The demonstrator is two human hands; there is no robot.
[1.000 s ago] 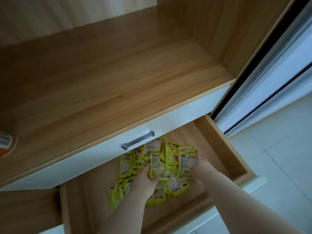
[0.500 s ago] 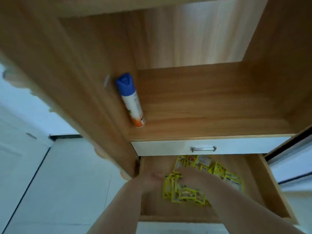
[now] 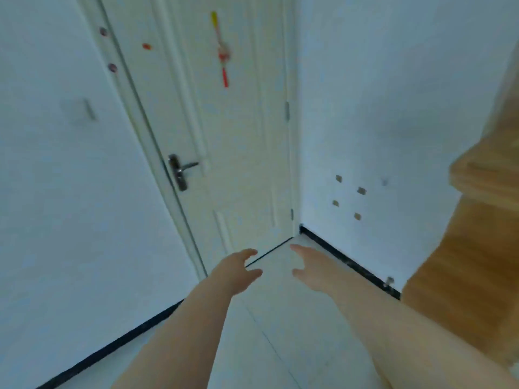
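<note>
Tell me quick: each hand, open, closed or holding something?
Left hand: open, fingers relaxed, holding nothing.
Right hand: open, fingers relaxed, holding nothing.

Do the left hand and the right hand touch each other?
Apart. The head view shows pale floor between the left hand and the right hand.

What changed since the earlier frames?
View swung left, from the drawer of yellow sachets to a white door. Both hands let the sachets go: left hand and right hand now reach forward empty, fingers spread, above the floor. Unchanged: wooden cabinet, now at the right edge.
</note>
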